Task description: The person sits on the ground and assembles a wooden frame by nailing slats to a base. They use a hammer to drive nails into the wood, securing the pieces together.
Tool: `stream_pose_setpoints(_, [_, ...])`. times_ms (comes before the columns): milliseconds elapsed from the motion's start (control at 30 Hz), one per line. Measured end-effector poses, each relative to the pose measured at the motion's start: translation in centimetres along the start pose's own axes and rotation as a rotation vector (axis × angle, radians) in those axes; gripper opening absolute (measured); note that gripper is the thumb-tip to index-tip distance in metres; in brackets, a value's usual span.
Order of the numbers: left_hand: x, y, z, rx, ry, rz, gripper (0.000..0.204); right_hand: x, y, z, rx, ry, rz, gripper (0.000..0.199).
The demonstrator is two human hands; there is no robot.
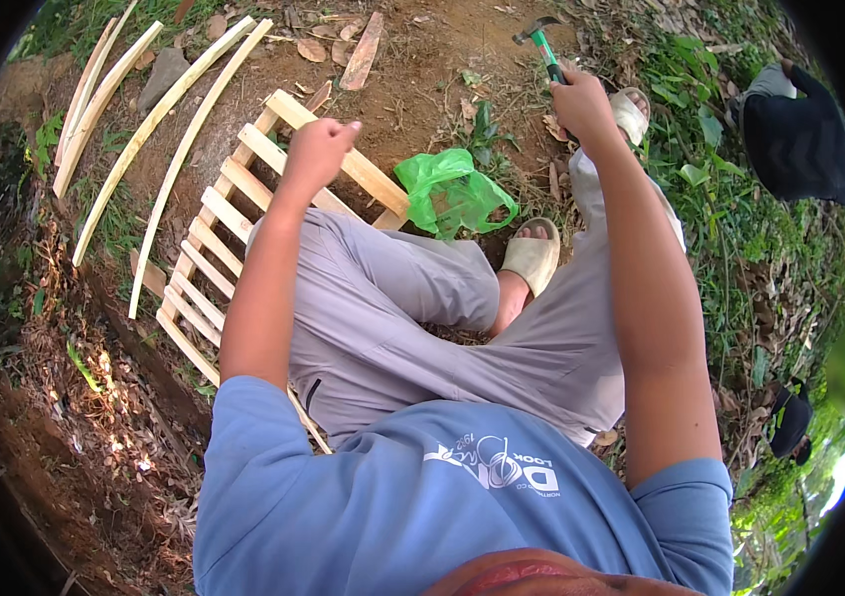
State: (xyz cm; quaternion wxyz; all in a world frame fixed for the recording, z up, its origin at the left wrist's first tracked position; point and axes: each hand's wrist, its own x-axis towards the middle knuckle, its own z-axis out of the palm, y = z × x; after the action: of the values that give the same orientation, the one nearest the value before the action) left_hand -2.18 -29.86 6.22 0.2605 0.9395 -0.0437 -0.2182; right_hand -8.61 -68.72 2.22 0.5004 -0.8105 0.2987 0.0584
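- Pale wooden slats nailed across two rails make up the frame (243,209) that lies on the bare dirt in front of us, partly hidden under our left knee.
- Our left hand (316,149) is closed in a loose fist over the upper slats of the frame; we cannot tell whether it pinches anything small between the fingertips, or whether it touches the wood.
- Our right hand (581,104) is clamped round the green handle of a hammer (541,40), held up and well apart from the frame, its metal head pointing away from us.
- We sit with grey trousers and beige sandals, one sandal (534,253) just beside a crumpled green plastic bag (452,189) that lies near the frame's far corner.
- Long loose strips of wood (144,129) lie in a curved fan on the ground to the left of the frame.
- Grass and dry leaves cover the ground on the right.
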Motion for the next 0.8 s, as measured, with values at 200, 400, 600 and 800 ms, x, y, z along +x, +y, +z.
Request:
stream_pose_setpoints(200, [-4.3,5.8,17.1,0.474,-0.581,0.456,0.030,-0.8,-2.2,1.0,-0.007,-0.038,0.015,0.024])
stream_pose_setpoints(400, [1.2,1.3,27.1,0.734,-0.228,0.312,0.019,-1.2,-4.3,3.0,-0.084,-0.107,-0.005,0.026])
stream_pose_setpoints(600, [3.2,-0.9,28.1,0.615,-0.261,0.352,0.026,-1.2,-4.2,3.9,-0.019,-0.137,-0.024,0.019])
stream_pose_setpoints(800, [2.4,-1.3,27.9,0.045,-0.306,0.100,0.033,-1.4,-4.8,4.7,-0.043,-0.235,-0.039,0.018])
